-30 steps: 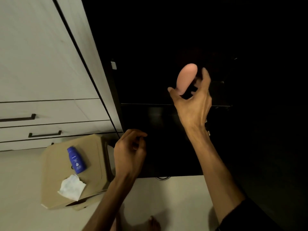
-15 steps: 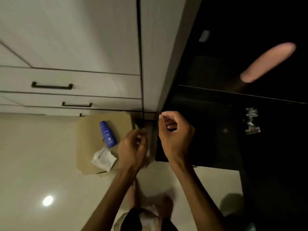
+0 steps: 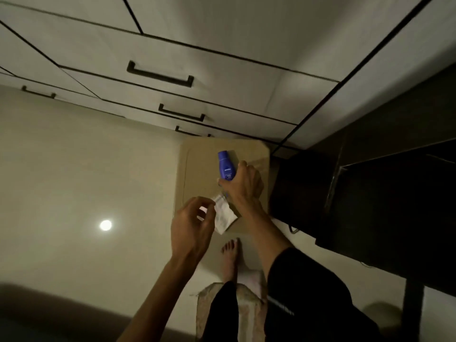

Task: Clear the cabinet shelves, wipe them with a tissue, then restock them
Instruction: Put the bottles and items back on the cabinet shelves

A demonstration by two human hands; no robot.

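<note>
Blue lotion bottle (image 3: 226,167) lay on its side on the cardboard box (image 3: 197,169), which sat on the pale floor (image 3: 74,181) just in front of the white drawers (image 3: 172,77). Cap end pointed toward the drawers, base toward me.

My right hand (image 3: 243,185) was down on the bottle's base end, fingers curled around its lower body. I read this as a grip, though the hand hid the contact on the far side. My left hand (image 3: 192,225) hovered above the floor just beside the box, fingers loosely curled, holding nothing. Its fingertips were near the crumpled white tissue (image 3: 223,215) but, as far as I could see, not touching it.

The tissue lay on the box's near edge, between the two hands. The dark cabinet (image 3: 370,193) stood to the right; its interior was too dark to read.

Handling judgement: the bottle looked like small, smooth plastic, probably light and rigid, likely a little slick. Best hold would be around the mid-body, thumb opposite fingers, not at the cap. Not fragile; a drop should do little harm.

The tissue was soft, near weightless and would tear if dragged. A pinch at a raised fold should lift it.

The bottle appeared to be going back to the shelf: restocking stage, I judged.
</note>
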